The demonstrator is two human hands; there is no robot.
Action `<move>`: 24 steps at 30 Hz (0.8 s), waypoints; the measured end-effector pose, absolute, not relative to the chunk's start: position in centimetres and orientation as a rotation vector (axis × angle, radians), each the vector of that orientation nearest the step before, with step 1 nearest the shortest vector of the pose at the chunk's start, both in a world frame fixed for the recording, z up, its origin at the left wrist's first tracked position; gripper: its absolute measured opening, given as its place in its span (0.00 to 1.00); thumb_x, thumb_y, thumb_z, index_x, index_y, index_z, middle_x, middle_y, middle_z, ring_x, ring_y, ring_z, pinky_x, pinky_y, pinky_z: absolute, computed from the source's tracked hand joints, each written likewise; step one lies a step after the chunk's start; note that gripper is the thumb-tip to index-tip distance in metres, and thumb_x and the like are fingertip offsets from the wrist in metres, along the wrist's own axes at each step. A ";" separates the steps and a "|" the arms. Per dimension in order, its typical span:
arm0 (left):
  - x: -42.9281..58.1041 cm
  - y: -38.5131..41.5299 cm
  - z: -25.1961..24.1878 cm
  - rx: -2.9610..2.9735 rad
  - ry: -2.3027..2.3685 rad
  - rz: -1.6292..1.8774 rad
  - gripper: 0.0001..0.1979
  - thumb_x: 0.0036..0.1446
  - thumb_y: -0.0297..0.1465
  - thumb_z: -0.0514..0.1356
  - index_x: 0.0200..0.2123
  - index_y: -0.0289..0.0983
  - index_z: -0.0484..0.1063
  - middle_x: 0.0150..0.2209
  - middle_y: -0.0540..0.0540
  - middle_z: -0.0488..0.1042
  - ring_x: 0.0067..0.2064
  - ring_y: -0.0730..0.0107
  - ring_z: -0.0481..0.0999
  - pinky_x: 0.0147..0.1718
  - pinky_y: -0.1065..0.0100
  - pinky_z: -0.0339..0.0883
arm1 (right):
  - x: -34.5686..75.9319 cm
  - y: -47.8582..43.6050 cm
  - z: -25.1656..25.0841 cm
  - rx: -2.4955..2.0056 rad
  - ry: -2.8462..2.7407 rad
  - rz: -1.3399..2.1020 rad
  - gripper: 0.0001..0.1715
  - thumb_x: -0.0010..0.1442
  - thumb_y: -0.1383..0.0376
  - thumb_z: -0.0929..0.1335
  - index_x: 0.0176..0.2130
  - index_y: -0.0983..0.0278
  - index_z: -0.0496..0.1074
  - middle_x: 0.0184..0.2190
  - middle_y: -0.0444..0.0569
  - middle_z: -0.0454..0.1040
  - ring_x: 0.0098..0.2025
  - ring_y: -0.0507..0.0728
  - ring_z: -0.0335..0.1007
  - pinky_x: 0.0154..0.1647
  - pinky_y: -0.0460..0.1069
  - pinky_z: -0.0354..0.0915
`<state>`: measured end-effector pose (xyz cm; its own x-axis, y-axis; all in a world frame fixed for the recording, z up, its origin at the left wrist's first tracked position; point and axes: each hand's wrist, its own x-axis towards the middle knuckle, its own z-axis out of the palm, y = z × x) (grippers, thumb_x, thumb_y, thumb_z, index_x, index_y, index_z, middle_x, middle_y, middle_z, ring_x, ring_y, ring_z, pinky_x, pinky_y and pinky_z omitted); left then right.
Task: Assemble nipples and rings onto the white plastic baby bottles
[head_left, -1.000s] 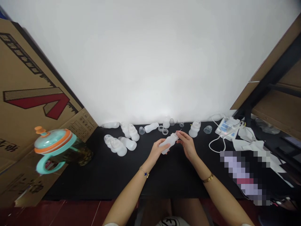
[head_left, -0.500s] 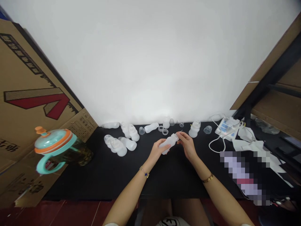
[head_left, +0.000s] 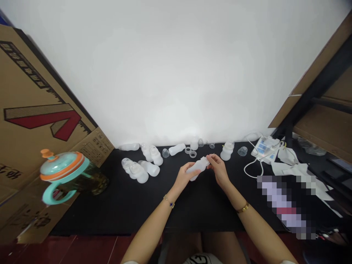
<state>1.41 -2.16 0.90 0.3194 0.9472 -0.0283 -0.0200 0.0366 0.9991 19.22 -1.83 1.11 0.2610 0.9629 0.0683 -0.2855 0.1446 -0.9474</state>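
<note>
My left hand [head_left: 183,176] is wrapped round the lower body of a small translucent white bottle [head_left: 198,167], held tilted above the black table [head_left: 121,205]. My right hand [head_left: 219,169] pinches at the bottle's neck end, fingers closed there; what is between the fingertips is too small to make out. Several more white bottles [head_left: 141,167] lie on their sides to the left. Loose rings [head_left: 193,154] and clear caps [head_left: 165,152] rest just beyond my hands, and another upright bottle [head_left: 227,151] stands to the right.
A teal and orange lidded cup [head_left: 66,174] stands at the left in front of large cardboard boxes [head_left: 35,110]. A white device with a cord [head_left: 265,148] and white papers [head_left: 295,170] lie at the right, beside a dark shelf frame [head_left: 310,95]. A white wall rises behind.
My right fingers have closed in tighter on the bottle's neck, and the thin stick seen above it a second ago no longer shows. The left hand has barely moved.
</note>
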 end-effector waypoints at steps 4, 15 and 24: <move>1.5 -2.3 1.3 1.253 0.943 0.958 0.27 0.46 0.44 0.70 0.46 0.35 0.76 0.39 0.43 0.79 0.33 0.64 0.78 0.30 0.68 0.70 | 19.5 -1.9 1.0 -0.989 -0.863 1.126 0.18 0.52 0.49 0.75 0.36 0.59 0.80 0.37 0.48 0.76 0.38 0.57 0.69 0.26 0.47 0.66; 1.3 -2.3 1.5 1.124 0.929 0.949 0.31 0.46 0.47 0.70 0.48 0.33 0.75 0.38 0.43 0.79 0.31 0.66 0.79 0.25 0.71 0.71 | 19.5 -2.0 1.4 -0.931 -0.878 1.227 0.18 0.52 0.53 0.76 0.39 0.61 0.82 0.47 0.52 0.79 0.47 0.63 0.71 0.31 0.49 0.69; 1.4 -2.2 1.4 1.165 0.950 0.974 0.30 0.44 0.46 0.71 0.47 0.33 0.75 0.36 0.44 0.79 0.30 0.66 0.77 0.26 0.70 0.70 | 19.5 -1.9 1.2 -0.951 -0.844 1.213 0.17 0.49 0.54 0.77 0.37 0.60 0.83 0.43 0.50 0.79 0.44 0.62 0.72 0.30 0.49 0.69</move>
<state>1.38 -2.25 1.42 0.2970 0.9509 -0.0867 -0.1101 0.1243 0.9861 19.50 -1.91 1.18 0.1617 0.9864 0.0292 -0.3701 0.0881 -0.9248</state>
